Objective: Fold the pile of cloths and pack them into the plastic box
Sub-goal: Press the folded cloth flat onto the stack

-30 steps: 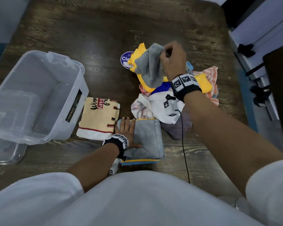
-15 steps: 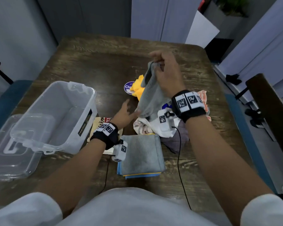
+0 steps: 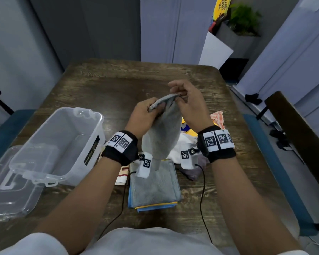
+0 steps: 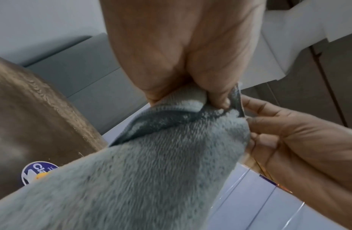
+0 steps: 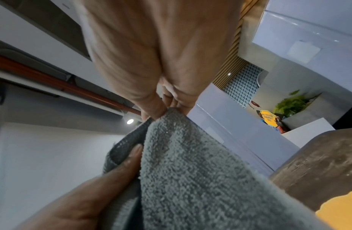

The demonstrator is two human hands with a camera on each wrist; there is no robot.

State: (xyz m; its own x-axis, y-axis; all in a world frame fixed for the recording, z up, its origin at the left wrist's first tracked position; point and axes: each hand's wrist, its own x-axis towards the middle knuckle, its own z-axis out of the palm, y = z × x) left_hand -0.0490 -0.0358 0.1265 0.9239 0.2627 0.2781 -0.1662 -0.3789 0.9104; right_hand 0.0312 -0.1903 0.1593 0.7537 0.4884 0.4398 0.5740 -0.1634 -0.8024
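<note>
A grey cloth point(image 3: 161, 133) hangs in the air above the table, held along its top edge by both hands. My left hand point(image 3: 148, 113) grips the left end of that edge; my right hand point(image 3: 184, 100) pinches the right end. The left wrist view shows the grey cloth point(image 4: 151, 163) bunched under curled fingers point(image 4: 220, 99). In the right wrist view the grey cloth point(image 5: 200, 171) is pinched at a corner. A folded stack point(image 3: 154, 188) topped by grey lies below. The unfolded pile point(image 3: 193, 146) sits behind my right wrist. The clear plastic box point(image 3: 63, 144) stands open at left.
The box's lid point(image 3: 9, 188) lies at the table's left edge. A folded cream cloth point(image 3: 122, 177) peeks out beside the box. Wrist cables point(image 3: 201, 190) trail over the front of the wooden table point(image 3: 118, 85). A dark chair back point(image 3: 298, 129) stands at right.
My left hand left the folded stack, rose and took hold of the grey cloth's edge. My right hand lifted the cloth off the pile. The head view tilted up.
</note>
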